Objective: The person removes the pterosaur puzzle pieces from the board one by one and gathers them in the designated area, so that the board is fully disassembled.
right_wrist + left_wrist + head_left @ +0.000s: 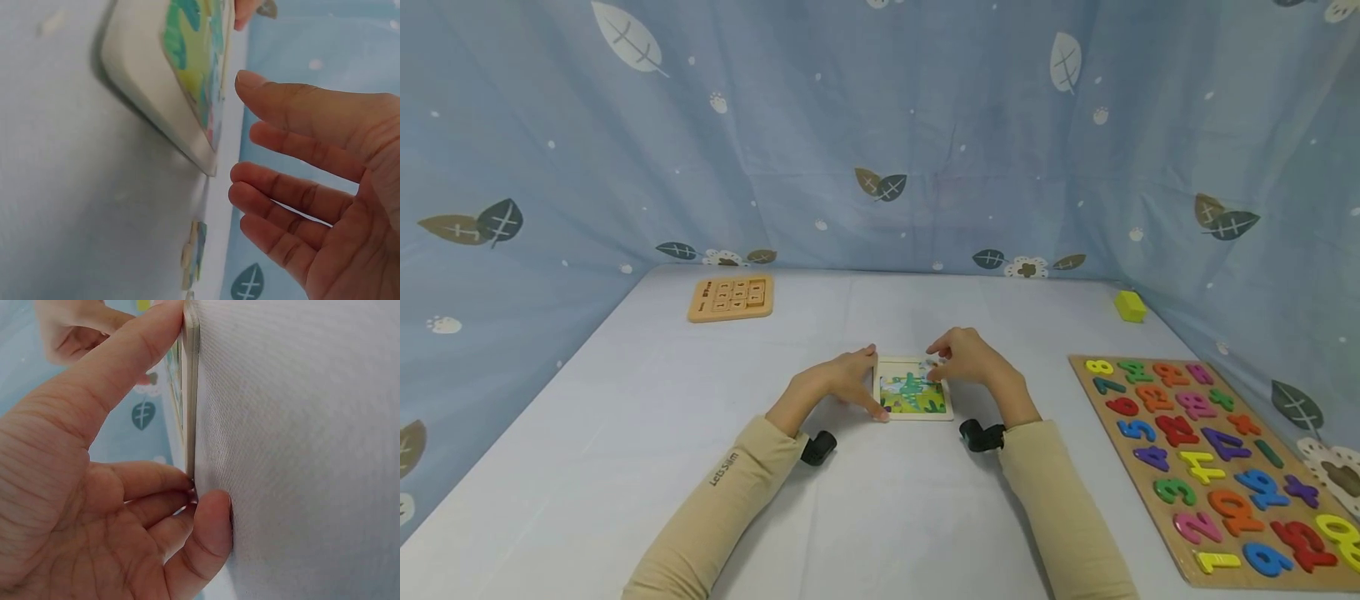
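A small wooden jigsaw puzzle tray [914, 417] lies on the white cloth, its picture showing a green crocodile-like animal over yellow-green ground. My left hand [848, 382] holds the tray's left side, thumb at the near corner and fingers along the edge toward the far corner. Over the far right corner hovers my right hand [972, 357], fingers loosely bent and thumb apart from them. No piece shows between the fingers in the right wrist view. Loose puzzle pieces [195, 255] lie on the cloth just beyond the tray, partly hidden by the right hand in the head view.
A wooden number slide board [731, 298] lies at the back left. At the back right sits a yellow-green block [1130, 306]. A large board of colourful numbers [1150, 475] covers the right side of the table. Blue patterned cloth [820, 133] hangs behind.
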Available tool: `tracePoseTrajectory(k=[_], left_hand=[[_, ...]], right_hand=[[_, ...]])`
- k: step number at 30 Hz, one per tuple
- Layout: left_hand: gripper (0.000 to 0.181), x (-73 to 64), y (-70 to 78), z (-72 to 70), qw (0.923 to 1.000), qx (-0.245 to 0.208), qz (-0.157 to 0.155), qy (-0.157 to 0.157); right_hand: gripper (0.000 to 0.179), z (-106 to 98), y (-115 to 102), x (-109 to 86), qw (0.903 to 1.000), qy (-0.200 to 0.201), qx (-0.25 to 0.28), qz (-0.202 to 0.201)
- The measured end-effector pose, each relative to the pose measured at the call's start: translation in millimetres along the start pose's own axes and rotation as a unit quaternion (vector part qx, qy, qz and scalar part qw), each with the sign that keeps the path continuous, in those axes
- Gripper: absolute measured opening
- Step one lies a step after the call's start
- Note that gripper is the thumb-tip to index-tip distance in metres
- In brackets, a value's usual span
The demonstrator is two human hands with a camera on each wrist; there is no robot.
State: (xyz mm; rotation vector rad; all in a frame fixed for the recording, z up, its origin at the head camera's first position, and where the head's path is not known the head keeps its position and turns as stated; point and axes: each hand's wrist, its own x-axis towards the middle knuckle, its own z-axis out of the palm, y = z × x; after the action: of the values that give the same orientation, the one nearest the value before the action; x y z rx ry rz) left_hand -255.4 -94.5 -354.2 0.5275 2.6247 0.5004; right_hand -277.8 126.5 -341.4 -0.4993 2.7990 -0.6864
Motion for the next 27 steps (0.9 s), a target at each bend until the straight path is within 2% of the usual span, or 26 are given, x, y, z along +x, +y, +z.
tracePoseTrajectory(k=[4, 8, 11, 14, 20, 27], left_hand=[[0.104, -0.9, 1.2, -0.1, 1.0000, 0.000, 0.001, 0.002], [0.104, -1.7, 2.0, -0.4, 1.0000, 0.001, 0.003, 0.002], [0.104, -2.4, 2.5, -0.7, 1.0000, 0.001, 0.002, 0.001], [0.104, -2.8, 2.7, -0.7, 1.0000, 0.001, 0.000, -0.001], [0.104, -3.6, 2.9, -1.2, 1.0000, 0.001, -0.003, -0.003], [0.104, -1.9, 2.9, -0.5, 1.0000, 0.006, 0.001, -0.001]], right_hand=[[0.039, 5, 0, 2.2, 0.9998, -0.002, -0.009, -0.016], [0.027, 8, -1, 3.8, 0.9989, -0.005, -0.022, -0.042], [0.020, 9, -1, 3.1, 0.9986, -0.005, -0.027, -0.046], [0.021, 10, 1, 1.8, 0.9986, -0.003, -0.026, -0.046], [0.022, 12, 4, 2.0, 0.9969, 0.003, -0.034, -0.071], [0.022, 12, 4, -0.2, 0.9969, 0.005, -0.033, -0.070]])
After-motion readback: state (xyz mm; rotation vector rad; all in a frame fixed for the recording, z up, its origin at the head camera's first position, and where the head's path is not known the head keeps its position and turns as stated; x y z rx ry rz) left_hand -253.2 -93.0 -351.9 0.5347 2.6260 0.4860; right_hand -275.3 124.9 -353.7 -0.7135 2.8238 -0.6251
